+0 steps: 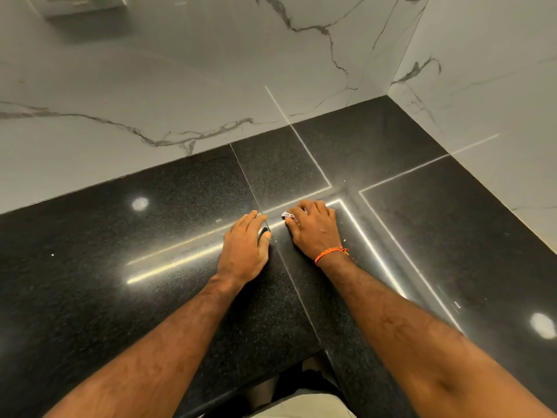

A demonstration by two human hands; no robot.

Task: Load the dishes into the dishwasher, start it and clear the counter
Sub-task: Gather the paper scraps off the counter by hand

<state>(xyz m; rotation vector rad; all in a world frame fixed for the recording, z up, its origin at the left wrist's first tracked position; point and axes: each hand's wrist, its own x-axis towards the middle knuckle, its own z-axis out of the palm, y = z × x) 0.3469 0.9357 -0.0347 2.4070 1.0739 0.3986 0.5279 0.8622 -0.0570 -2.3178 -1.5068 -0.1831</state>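
Both my hands lie on a polished black granite counter (150, 236) in a corner. My left hand (245, 247) rests flat on the stone with its fingers loosely spread and nothing in it. My right hand (313, 226), with an orange thread round the wrist, has its fingers curled over a small crumpled white scrap (287, 215) that peeks out by the fingertips. No dishes or dishwasher are in view.
White marble-look walls (180, 86) close the counter at the back and on the right. A pale box-shaped fitting (81, 4) sits on the wall at top left. The counter's front edge (241, 384) runs near my body. Tiny crumbs lie near my right wrist.
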